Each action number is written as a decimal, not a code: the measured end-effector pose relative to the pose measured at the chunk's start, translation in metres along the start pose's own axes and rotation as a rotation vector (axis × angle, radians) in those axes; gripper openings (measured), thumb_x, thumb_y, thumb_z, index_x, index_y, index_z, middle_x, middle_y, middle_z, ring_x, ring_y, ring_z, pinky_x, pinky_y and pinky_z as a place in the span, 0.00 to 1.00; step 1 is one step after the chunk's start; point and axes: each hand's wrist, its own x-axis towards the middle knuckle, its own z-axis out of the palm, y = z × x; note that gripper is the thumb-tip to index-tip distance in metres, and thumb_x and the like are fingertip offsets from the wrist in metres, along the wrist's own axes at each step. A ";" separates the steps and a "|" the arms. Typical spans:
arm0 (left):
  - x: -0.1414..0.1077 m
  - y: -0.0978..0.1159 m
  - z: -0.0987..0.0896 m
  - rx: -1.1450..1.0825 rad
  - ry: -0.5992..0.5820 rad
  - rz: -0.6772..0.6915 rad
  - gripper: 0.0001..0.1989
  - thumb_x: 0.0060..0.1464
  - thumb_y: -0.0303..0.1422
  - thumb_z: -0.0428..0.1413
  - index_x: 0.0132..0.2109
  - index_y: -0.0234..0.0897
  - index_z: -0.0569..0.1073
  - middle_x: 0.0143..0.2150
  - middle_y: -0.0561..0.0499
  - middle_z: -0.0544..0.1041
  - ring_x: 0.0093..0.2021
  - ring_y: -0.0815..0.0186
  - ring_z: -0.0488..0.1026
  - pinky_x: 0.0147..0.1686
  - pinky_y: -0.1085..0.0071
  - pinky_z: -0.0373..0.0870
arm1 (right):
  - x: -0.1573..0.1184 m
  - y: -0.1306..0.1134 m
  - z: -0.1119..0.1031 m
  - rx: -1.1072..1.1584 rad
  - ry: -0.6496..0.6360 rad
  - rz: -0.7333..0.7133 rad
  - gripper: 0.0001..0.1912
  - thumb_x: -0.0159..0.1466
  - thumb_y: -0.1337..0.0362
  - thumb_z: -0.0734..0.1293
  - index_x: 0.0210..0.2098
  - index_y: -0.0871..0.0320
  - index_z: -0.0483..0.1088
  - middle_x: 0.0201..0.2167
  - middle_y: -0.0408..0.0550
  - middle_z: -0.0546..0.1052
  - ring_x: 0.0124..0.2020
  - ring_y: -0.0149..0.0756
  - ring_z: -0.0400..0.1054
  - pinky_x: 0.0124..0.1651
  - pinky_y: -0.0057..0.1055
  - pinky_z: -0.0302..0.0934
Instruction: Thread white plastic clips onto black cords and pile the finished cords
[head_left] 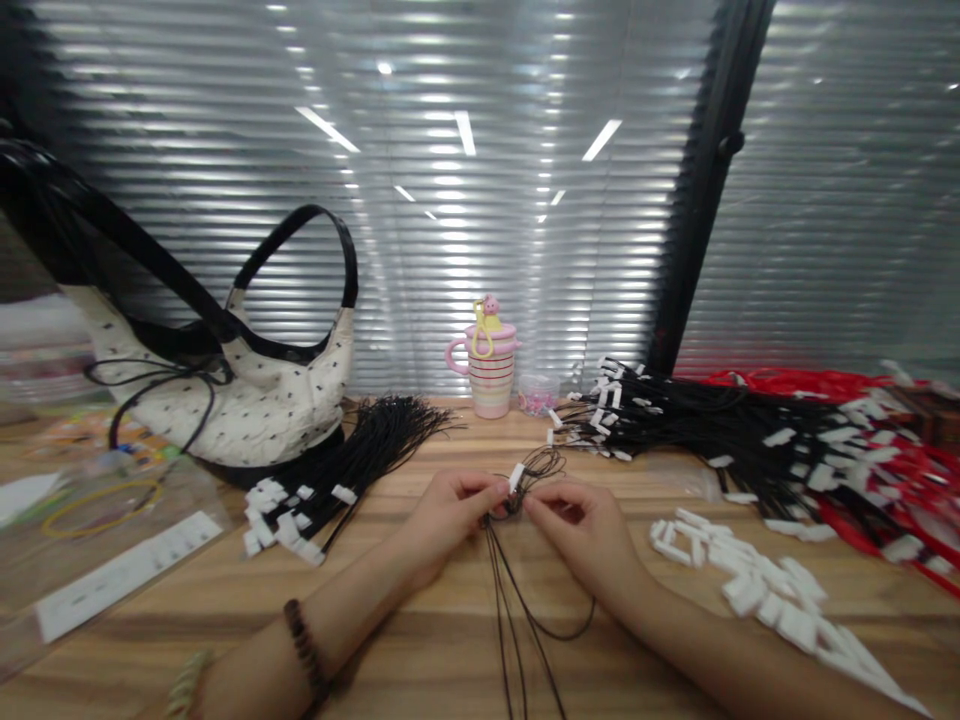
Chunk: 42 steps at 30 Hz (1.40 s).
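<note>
Thin black cords [510, 605] run from between my hands down to the near edge of the picture, with one loop bending to the right. My left hand [456, 515] pinches the cords beside a small white tag [517, 476]. Close on its right, my right hand [581, 520] has thumb and forefinger pressed together at the same cords. Loose curled cord ends spread just beyond the fingertips. The exact crossing of the cords between the fingers is too small to make out.
Black cord bundles with white tags lie left [375, 440] and right [675, 410], near red cords [810, 383]. White pieces [757, 575] lie front right. A striped mug [491, 380], a spotted bag [277, 410] and plastic packaging [97, 500] stand or lie around the wooden table [420, 640].
</note>
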 end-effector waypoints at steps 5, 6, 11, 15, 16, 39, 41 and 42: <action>-0.001 0.000 0.001 0.014 0.003 0.005 0.13 0.43 0.41 0.57 0.29 0.34 0.75 0.24 0.54 0.70 0.23 0.76 0.58 0.23 0.78 0.48 | -0.002 0.000 0.000 -0.019 0.016 -0.002 0.07 0.53 0.66 0.64 0.23 0.62 0.73 0.21 0.47 0.73 0.24 0.31 0.64 0.27 0.24 0.57; -0.001 0.000 0.002 0.018 0.005 0.003 0.13 0.44 0.41 0.56 0.29 0.34 0.74 0.24 0.54 0.70 0.23 0.76 0.58 0.23 0.78 0.47 | -0.002 -0.001 0.000 -0.017 0.019 -0.003 0.07 0.53 0.66 0.64 0.23 0.62 0.73 0.21 0.47 0.73 0.23 0.31 0.64 0.26 0.24 0.56; -0.001 0.002 0.002 0.011 0.011 0.005 0.12 0.44 0.40 0.57 0.29 0.34 0.74 0.23 0.55 0.69 0.23 0.76 0.57 0.23 0.78 0.48 | -0.002 -0.003 -0.001 -0.017 0.020 -0.029 0.07 0.53 0.67 0.64 0.23 0.62 0.73 0.21 0.46 0.72 0.23 0.30 0.63 0.26 0.24 0.55; -0.001 0.001 0.002 0.005 0.014 0.009 0.13 0.43 0.40 0.57 0.29 0.34 0.75 0.25 0.54 0.70 0.23 0.76 0.57 0.22 0.78 0.47 | -0.002 -0.003 -0.001 -0.023 0.029 -0.039 0.06 0.53 0.67 0.65 0.22 0.62 0.73 0.21 0.46 0.72 0.23 0.30 0.63 0.26 0.24 0.55; 0.000 0.001 0.001 -0.001 0.015 0.011 0.13 0.43 0.41 0.57 0.29 0.34 0.75 0.25 0.53 0.70 0.23 0.76 0.57 0.22 0.78 0.47 | -0.002 -0.003 -0.001 -0.026 0.029 -0.040 0.06 0.52 0.68 0.65 0.22 0.62 0.73 0.21 0.46 0.72 0.23 0.30 0.63 0.26 0.24 0.55; -0.001 0.000 0.002 0.029 0.029 0.009 0.14 0.43 0.42 0.57 0.31 0.34 0.75 0.25 0.53 0.71 0.24 0.75 0.58 0.22 0.78 0.48 | -0.004 -0.007 -0.002 -0.121 0.079 -0.106 0.08 0.54 0.67 0.64 0.20 0.61 0.70 0.18 0.43 0.68 0.21 0.27 0.59 0.24 0.23 0.51; 0.000 0.000 0.002 0.026 0.029 0.012 0.14 0.43 0.41 0.57 0.31 0.34 0.75 0.25 0.53 0.71 0.24 0.76 0.58 0.22 0.78 0.48 | -0.004 -0.007 -0.002 -0.135 0.089 -0.120 0.08 0.54 0.67 0.64 0.20 0.61 0.70 0.17 0.43 0.67 0.21 0.27 0.59 0.24 0.23 0.50; 0.000 0.000 0.002 0.027 0.029 0.014 0.14 0.43 0.41 0.57 0.31 0.34 0.75 0.25 0.53 0.71 0.23 0.76 0.58 0.22 0.78 0.48 | -0.004 -0.007 -0.002 -0.143 0.094 -0.127 0.08 0.54 0.67 0.64 0.20 0.61 0.70 0.17 0.43 0.67 0.21 0.27 0.58 0.24 0.23 0.50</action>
